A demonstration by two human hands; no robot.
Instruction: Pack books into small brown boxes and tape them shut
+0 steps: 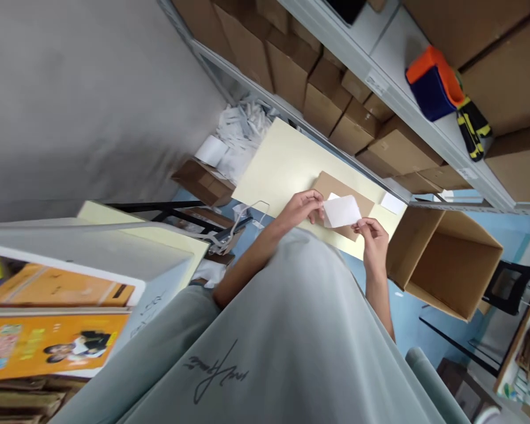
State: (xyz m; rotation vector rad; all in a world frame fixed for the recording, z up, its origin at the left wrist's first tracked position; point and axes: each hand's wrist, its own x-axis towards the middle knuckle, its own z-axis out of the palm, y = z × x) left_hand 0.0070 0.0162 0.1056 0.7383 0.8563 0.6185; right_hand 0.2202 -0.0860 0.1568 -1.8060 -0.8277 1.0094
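White paper (341,212), a small sheet, is held up over a flat piece of cardboard (355,229) on the pale yellow desk (271,168). The left hand (301,208) pinches its edge at nine o'clock; the right hand (375,235) grips its corner at four o'clock between thumb and fingers. From the sheet, an open carton (454,265) stands near four o'clock, a heap of white bags (245,132) lies toward ten, and an orange-and-blue tool (435,85) rests on a shelf (400,44) between one and two.

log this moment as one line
left hand: holds white sheet | right hand: holds same sheet | behind sheet: brown cardboard on cream table
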